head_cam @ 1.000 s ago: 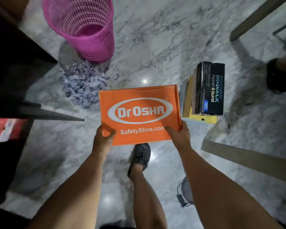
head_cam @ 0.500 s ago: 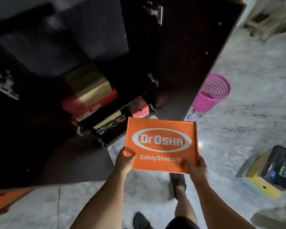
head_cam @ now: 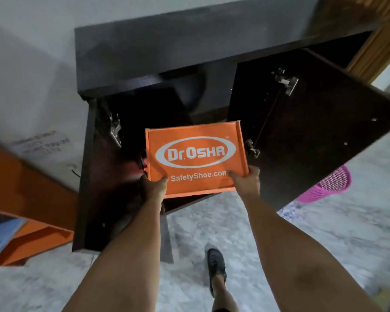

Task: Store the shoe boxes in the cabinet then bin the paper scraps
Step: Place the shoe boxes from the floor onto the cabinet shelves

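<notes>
Head camera view, looking down over two bare forearms. Compared with half a second ago, the orange shoe box [head_cam: 196, 158] has been carried closer to the dark cabinet [head_cam: 189, 48] and now sits right at its open front, between the two swung-open doors, covering the boxes seen inside earlier. The pink basket [head_cam: 324, 188] has slid toward the right edge, partly behind the right door [head_cam: 320, 136]. The left hand [head_cam: 152, 188] grips the box's near left corner, thumb on the lid; the right hand [head_cam: 245, 182] grips the near right corner likewise. The box is held level above the marble floor [head_cam: 324, 233]. One shoe [head_cam: 216, 264] shows below.
</notes>
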`<act>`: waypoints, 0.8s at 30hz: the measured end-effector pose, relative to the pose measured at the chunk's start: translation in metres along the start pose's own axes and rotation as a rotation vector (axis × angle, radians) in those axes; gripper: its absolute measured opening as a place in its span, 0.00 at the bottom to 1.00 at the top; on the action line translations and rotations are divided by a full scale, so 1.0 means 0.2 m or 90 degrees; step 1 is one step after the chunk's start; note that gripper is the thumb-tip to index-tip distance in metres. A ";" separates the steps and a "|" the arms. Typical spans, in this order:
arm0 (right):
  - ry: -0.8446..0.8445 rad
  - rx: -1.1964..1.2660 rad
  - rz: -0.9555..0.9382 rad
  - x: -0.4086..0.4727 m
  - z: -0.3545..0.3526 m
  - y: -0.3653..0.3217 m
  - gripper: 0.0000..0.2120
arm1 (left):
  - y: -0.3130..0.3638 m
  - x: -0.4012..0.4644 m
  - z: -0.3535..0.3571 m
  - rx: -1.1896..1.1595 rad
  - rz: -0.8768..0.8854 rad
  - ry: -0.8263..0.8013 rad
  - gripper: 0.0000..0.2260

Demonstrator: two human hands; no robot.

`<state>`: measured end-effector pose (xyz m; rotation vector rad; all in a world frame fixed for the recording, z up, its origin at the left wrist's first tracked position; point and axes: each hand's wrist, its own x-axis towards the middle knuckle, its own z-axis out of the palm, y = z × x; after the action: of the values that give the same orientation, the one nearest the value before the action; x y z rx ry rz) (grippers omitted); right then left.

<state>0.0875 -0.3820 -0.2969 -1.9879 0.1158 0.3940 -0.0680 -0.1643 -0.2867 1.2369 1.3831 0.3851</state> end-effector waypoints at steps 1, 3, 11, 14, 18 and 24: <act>-0.014 -0.005 -0.004 0.06 0.04 -0.05 0.33 | 0.04 0.02 0.02 -0.024 -0.007 0.021 0.36; -0.038 -0.020 -0.016 0.19 0.12 -0.11 0.34 | 0.08 0.09 0.07 -0.061 -0.014 0.067 0.36; -0.117 -0.022 -0.062 0.73 0.41 -0.37 0.33 | 0.25 0.42 0.31 -0.142 0.028 0.169 0.26; -0.174 -0.002 -0.078 0.90 0.54 -0.43 0.34 | 0.27 0.54 0.39 -0.224 0.014 0.167 0.28; -0.219 0.006 -0.114 1.04 0.68 -0.51 0.30 | 0.36 0.66 0.49 -0.444 -0.163 0.171 0.23; -0.309 0.041 -0.059 1.09 0.82 -0.60 0.34 | 0.51 0.72 0.52 -0.507 -0.180 0.156 0.17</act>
<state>0.2871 -0.1629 -0.3285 -1.7738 -0.2668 0.7878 0.1008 -0.0509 -0.3057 0.3444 1.3765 0.8092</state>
